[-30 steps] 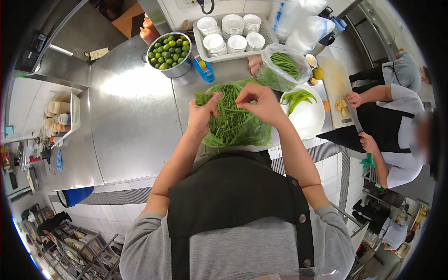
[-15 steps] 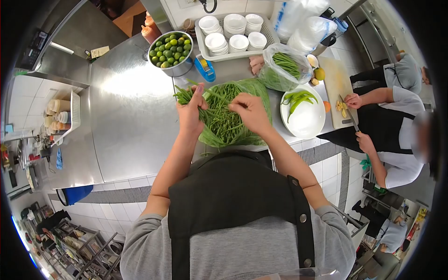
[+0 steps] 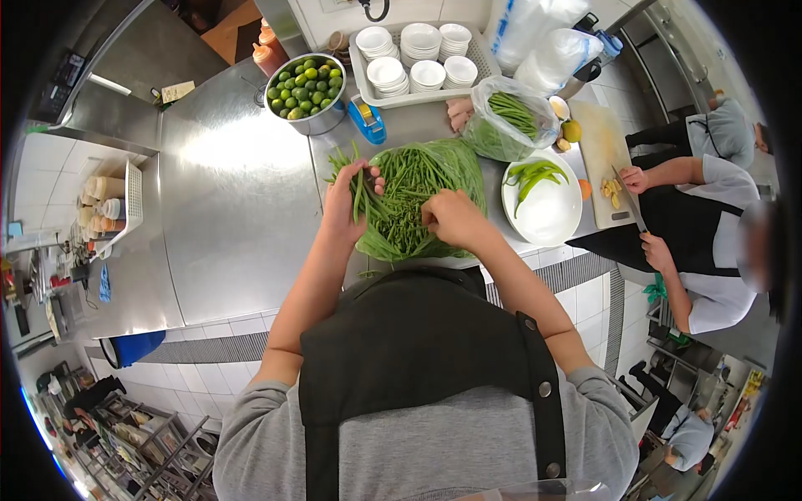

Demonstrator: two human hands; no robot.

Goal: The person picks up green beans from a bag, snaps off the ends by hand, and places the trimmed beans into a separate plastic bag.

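Observation:
My left hand (image 3: 341, 204) is wrapped round a loose bunch of green beans (image 3: 360, 194), their ends sticking out above and across the fingers. In front of me an open green plastic bag (image 3: 464, 167) holds a heap of green beans (image 3: 405, 225). Over the right side of that heap is my right hand (image 3: 455, 219), its fingers curled down among the beans. What those fingertips pinch, if anything, is hidden.
To the right stand a white bowl (image 3: 547, 217) with green chillies (image 3: 535, 174) and a clear bag of beans (image 3: 511, 117). A co-worker cuts yellow pieces on a cutting board (image 3: 603, 150). Behind are a pot of limes (image 3: 305, 88), a tape dispenser (image 3: 368, 121) and a crate of small bowls (image 3: 426, 96).
My left hand has turned, its fingers now looser and the beans pointing more upright. My right hand has dropped slightly toward me and to the right, down to the heap.

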